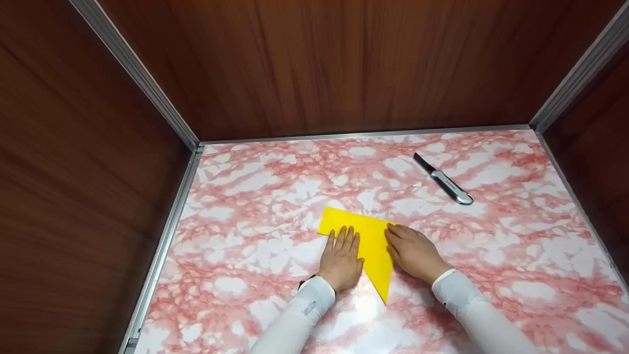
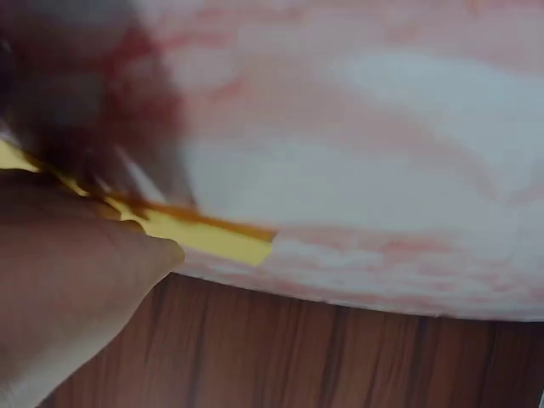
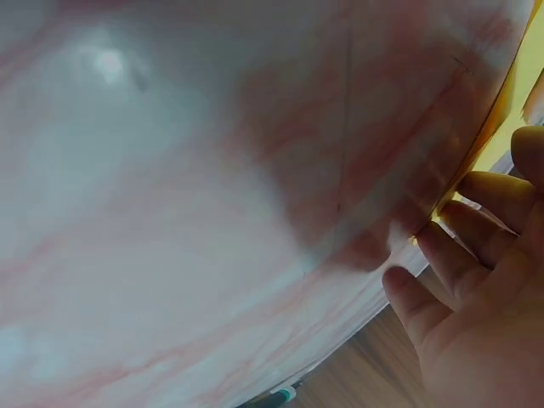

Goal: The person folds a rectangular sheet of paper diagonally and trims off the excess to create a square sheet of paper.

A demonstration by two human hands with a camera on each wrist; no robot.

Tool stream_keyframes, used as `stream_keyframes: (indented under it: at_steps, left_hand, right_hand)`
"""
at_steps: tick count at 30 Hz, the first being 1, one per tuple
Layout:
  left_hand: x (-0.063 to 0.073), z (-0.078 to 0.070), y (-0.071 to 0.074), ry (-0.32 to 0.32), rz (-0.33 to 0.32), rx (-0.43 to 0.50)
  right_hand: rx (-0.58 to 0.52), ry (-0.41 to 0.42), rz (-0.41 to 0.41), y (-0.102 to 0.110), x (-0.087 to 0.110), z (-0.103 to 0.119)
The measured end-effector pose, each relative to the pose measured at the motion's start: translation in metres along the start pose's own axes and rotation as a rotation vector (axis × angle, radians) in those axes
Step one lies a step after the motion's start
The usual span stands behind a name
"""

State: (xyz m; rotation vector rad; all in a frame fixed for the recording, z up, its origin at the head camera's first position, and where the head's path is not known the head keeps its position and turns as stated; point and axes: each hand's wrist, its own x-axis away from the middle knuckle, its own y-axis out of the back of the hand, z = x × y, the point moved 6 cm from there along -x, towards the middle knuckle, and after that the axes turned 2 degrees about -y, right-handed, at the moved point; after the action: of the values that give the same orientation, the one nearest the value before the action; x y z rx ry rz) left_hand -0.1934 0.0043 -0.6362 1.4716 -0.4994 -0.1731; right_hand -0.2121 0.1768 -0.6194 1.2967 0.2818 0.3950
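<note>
Dark wood-grain panels point(image 1: 314, 69) on three sides; grey metal strips point(image 1: 140, 81) along joints; marbled red-white tabletop point(image 1: 255, 206), glossy.

That paper point(image 1: 376, 246) is plain bright yellow, the tabletop point(image 1: 255, 206) marbled pinkish-red and white. Reddish-brown wood grain streaks the walls point(image 1: 314, 64); the knife point(image 1: 448, 185) is silver and black.

Brown wood-grain panels point(image 1: 314, 64) are forming a work booth point(image 1: 83, 162) round a red-and-white marbled table point(image 1: 275, 191). Grey metal strips point(image 1: 142, 78) are meeting at its far corners.
</note>
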Motion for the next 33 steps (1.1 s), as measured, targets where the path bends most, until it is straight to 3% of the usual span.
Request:
stream_keyframes:
  at_steps: [6,13,22,33]
  left_hand:
    - [-0.003,-0.001,0.003,0.026,0.061,-0.036]
    - [-0.010,0.003,0.010,0.047,0.028,-0.035]
    - [-0.021,0.007,0.011,0.066,0.083,-0.010]
    - [-0.031,0.009,0.016,0.052,0.059,-0.019]
  right_hand:
    - [0.028,0.036,-0.014,0.001,0.008,0.003]
    - [0.031,0.096,0.015,-0.001,0.019,0.009]
    - [-0.011,0.136,0.015,-0.002,0.031,0.022]
    - [-0.019,0.182,0.025,-0.010,0.033,0.038]
